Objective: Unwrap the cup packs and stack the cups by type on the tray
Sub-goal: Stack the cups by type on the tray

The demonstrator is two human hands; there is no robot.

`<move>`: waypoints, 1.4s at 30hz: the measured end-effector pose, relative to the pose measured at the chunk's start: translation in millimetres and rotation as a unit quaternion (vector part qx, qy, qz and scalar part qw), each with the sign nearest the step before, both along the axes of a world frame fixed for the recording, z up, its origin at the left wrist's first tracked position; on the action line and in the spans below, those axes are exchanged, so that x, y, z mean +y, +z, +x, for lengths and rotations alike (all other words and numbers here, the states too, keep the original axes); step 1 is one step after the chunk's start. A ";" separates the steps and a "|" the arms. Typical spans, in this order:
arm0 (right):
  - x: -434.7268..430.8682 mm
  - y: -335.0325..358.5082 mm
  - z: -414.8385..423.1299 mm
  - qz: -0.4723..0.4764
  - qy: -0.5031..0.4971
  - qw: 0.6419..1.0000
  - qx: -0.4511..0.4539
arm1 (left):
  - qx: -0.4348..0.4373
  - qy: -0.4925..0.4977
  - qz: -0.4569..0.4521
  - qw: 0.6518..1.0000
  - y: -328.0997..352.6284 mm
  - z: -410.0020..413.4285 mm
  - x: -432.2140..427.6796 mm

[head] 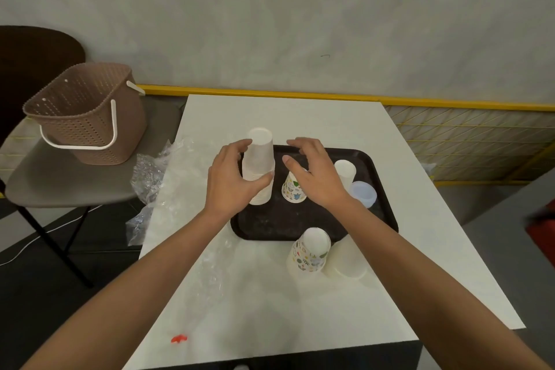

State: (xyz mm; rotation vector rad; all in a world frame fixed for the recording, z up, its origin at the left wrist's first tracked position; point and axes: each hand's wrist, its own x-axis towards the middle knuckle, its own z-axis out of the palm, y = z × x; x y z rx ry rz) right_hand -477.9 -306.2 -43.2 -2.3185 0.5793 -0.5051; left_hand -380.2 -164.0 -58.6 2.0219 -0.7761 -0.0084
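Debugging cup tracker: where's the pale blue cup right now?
In the head view, the pale blue cup sits at the right side of the dark tray, just in front of a white cup, beside the right hand.

No word, label, brand or number can be read anywhere. The only print is on the patterned cup point(293, 190) standing upside down near the middle of the tray point(300, 225), and on the patterned cup stack point(309, 255) on the table at 6 o'clock from the tray. Both carry small coloured drawings, and they are too small to tell if any letters stand among them.
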 end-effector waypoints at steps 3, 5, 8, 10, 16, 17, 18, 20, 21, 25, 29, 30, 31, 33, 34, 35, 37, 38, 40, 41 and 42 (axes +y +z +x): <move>0.3 -3.3 -19.4 -0.018 0.014 1.000 0.018 | 0.008 -0.024 0.022 0.999 -8.0 -21.8 8.1; 0.2 -5.5 -31.4 -0.029 0.017 0.999 0.039 | 0.012 -0.043 0.035 0.998 -15.7 -35.7 12.7; -0.6 -9.0 -47.2 -0.028 0.026 0.997 0.061 | 0.017 -0.069 0.057 0.996 -27.0 -54.6 15.8; -1.0 -11.1 -57.2 -0.025 0.041 0.995 0.083 | 0.028 -0.096 0.085 0.991 -34.1 -65.9 15.4; -1.6 -13.8 -81.6 -0.004 0.095 0.986 0.134 | 0.074 -0.169 0.188 0.965 -62.3 -91.1 8.4; -2.6 -13.7 -84.5 0.005 0.108 0.983 0.150 | 0.080 -0.174 0.194 0.962 -66.5 -93.8 6.6; -3.6 -13.3 -87.0 0.008 0.121 0.978 0.167 | 0.084 -0.178 0.198 0.960 -69.7 -96.3 4.5; -4.9 -13.4 -91.3 0.002 0.138 0.970 0.201 | 0.088 -0.181 0.200 0.959 -73.5 -101.3 -0.3; -5.2 -13.6 -92.7 -0.003 0.144 0.967 0.211 | 0.089 -0.179 0.197 0.960 -75.1 -102.9 -2.9; -4.2 -15.2 -95.3 0.001 0.159 0.961 0.227 | 0.096 -0.166 0.175 0.966 -78.4 -106.9 -8.5; -2.3 -17.2 -94.8 0.012 0.168 0.960 0.222 | 0.097 -0.163 0.158 0.969 -80.9 -108.6 -10.5; -1.9 -18.0 -94.7 0.013 0.171 0.960 0.221 | 0.100 -0.163 0.152 0.970 -81.5 -109.4 -11.5; -1.8 -18.7 -94.5 0.013 0.173 0.960 0.220 | 0.106 -0.163 0.146 0.970 -82.5 -110.2 -12.4; -1.8 -19.8 -94.4 0.011 0.174 0.960 0.219 | 0.116 -0.157 0.143 0.970 -83.1 -112.3 -13.5; -1.9 -20.0 -94.6 0.009 0.176 0.960 0.219 | 0.119 -0.153 0.142 0.971 -83.2 -113.2 -13.8; -2.1 -20.3 -94.7 0.007 0.177 0.960 0.217 | 0.120 -0.150 0.141 0.971 -83.3 -113.8 -14.1; -2.5 -21.0 -95.2 0.007 0.177 0.961 0.214 | 0.117 -0.147 0.142 0.972 -82.4 -114.9 -14.6; -2.5 -21.3 -95.6 0.008 0.176 0.961 0.213 | 0.114 -0.148 0.145 0.972 -81.7 -115.3 -14.7; -2.6 -22.0 -96.0 0.004 0.176 0.961 0.212 | 0.112 -0.149 0.151 0.971 -80.5 -115.8 -14.5; -2.9 -22.2 -96.1 0.002 0.177 0.961 0.213 | 0.112 -0.148 0.153 0.971 -79.8 -115.8 -14.3; -3.1 -21.9 -96.3 0.001 0.178 0.960 0.214 | 0.111 -0.148 0.155 0.970 -78.7 -115.8 -14.0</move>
